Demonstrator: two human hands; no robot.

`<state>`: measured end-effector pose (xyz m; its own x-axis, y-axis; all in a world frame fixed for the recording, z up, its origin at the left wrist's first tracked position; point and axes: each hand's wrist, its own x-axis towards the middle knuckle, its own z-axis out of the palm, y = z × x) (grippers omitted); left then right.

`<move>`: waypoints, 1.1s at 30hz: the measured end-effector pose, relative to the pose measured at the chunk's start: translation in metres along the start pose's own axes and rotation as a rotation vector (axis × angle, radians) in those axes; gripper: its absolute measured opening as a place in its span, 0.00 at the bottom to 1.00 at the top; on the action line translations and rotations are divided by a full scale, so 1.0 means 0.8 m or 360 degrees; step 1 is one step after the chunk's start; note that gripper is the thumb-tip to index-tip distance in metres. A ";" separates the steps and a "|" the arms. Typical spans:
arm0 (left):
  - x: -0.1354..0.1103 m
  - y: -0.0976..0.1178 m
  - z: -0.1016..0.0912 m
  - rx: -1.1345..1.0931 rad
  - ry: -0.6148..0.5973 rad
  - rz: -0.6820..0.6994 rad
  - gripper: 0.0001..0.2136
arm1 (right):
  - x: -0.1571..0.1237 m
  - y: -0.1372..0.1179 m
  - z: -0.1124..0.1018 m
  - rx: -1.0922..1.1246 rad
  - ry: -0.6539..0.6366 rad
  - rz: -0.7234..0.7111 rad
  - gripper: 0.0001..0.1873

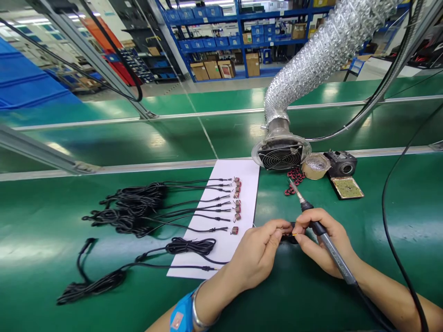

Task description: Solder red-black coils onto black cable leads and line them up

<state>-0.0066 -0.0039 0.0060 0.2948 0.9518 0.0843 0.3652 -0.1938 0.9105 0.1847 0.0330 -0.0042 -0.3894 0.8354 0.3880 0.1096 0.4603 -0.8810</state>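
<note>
My left hand point(260, 252) is closed in a pinch on a small dark part with a yellow wire tip point(290, 235), low centre of the view. My right hand point(321, 240) also pinches that part and grips a soldering iron point(311, 214) along its palm, the tip pointing up and away toward the fan. Left of my hands lies a white sheet point(247, 193) with several black cables point(138, 207) laid in a row, each ending at a small reddish component point(237, 203). Two more coiled cables point(188, 246) lie at the sheet's near edge.
A fume extractor fan point(280, 157) on a silver flexible duct point(325, 50) stands behind my hands. Beside it are a solder roll point(315, 166), a black iron stand with sponge point(344, 177) and a pile of red-black parts point(295, 177). Green belt point(69, 258) surface; blue shelving far back.
</note>
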 end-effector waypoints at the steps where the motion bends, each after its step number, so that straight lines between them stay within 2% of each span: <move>1: -0.001 0.001 0.003 -0.0015 -0.0037 -0.0027 0.13 | -0.001 0.001 0.003 -0.0017 0.0052 -0.0037 0.17; 4: -0.005 0.004 0.016 -0.0070 -0.0099 -0.0167 0.14 | -0.004 0.004 0.014 -0.0176 0.0225 -0.0198 0.14; 8: -0.011 0.004 0.027 -0.0161 -0.0041 -0.0314 0.16 | -0.009 0.004 0.028 -0.0417 0.0362 -0.0389 0.11; 13: -0.015 -0.001 0.031 -0.0090 0.0090 -0.0320 0.18 | -0.016 0.001 0.038 -0.0401 0.0426 -0.0146 0.08; 23: -0.018 -0.004 0.040 0.0091 0.0104 -0.0268 0.17 | -0.021 -0.004 0.044 -0.0094 0.0439 0.0085 0.08; 28: -0.017 -0.004 0.036 -0.0082 0.0071 -0.0353 0.19 | -0.019 0.002 0.040 -0.0123 0.0386 -0.0006 0.10; 33: -0.012 0.000 0.032 -0.0438 0.0159 -0.0455 0.16 | -0.015 0.003 0.034 -0.0309 0.0274 -0.0221 0.12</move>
<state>0.0131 -0.0189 -0.0054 0.1232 0.9791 -0.1615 0.1663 0.1401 0.9761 0.1648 0.0160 -0.0185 -0.2539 0.7916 0.5558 0.2454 0.6085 -0.7546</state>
